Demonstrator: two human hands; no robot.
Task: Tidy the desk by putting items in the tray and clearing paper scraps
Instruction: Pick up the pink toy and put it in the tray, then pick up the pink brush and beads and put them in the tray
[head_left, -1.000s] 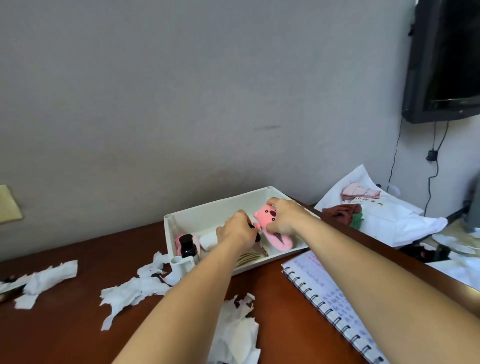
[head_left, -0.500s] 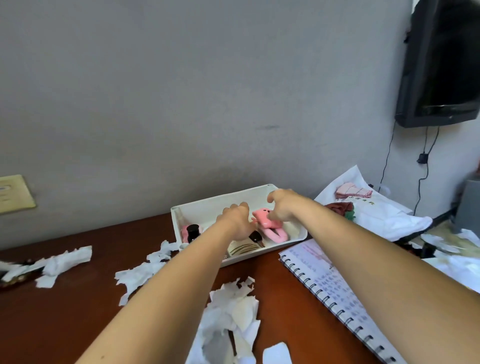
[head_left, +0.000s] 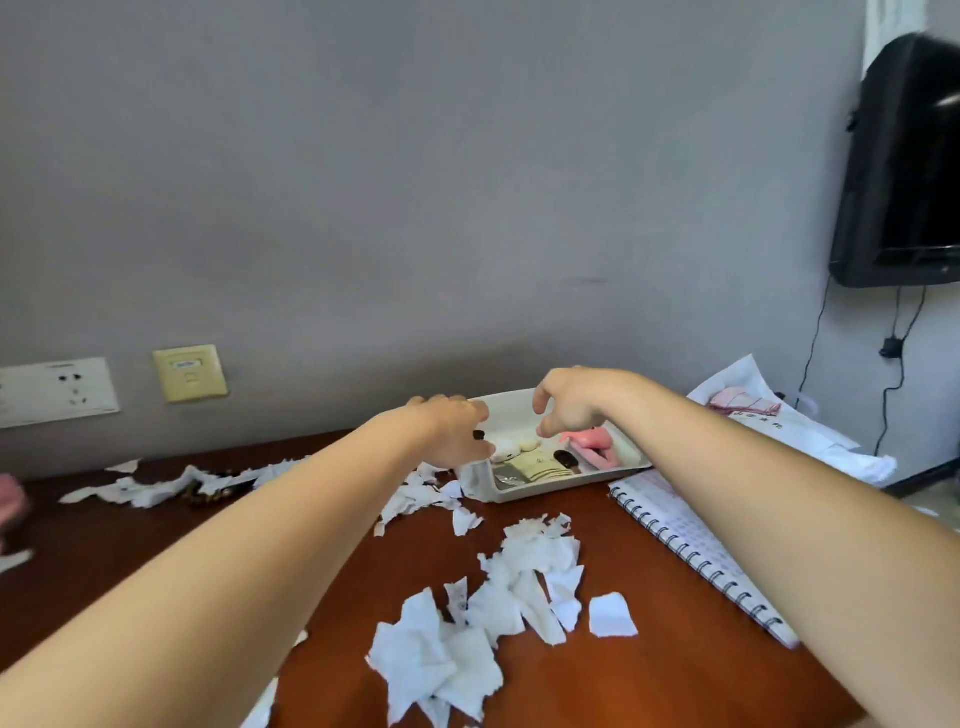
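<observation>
A white tray (head_left: 545, 492) stands on the brown desk near the wall. In it lie a pink animal-shaped item (head_left: 595, 444), a black hair clip (head_left: 566, 460), white round pieces and a card of gold pins. My right hand (head_left: 569, 402) hovers over the tray's middle, fingers apart and holding nothing. My left hand (head_left: 452, 428) curls over the tray's left end, with a small dark thing (head_left: 478, 435) at its fingertips; the grip is unclear. Torn white paper scraps (head_left: 519, 587) lie in piles in front of the tray, with more (head_left: 156, 486) to the left.
A spiral notebook (head_left: 691, 540) lies right of the scraps. A white bag with cloth (head_left: 779, 431) fills the far right. Dark beads (head_left: 202, 496) sit among the left scraps. Wall sockets (head_left: 189, 371) and a black screen (head_left: 904, 166) hang on the wall.
My right hand let go of the pink item, which now lies in the tray, and lifted above it. My left hand moved to the tray's left end. The view has pulled back.
</observation>
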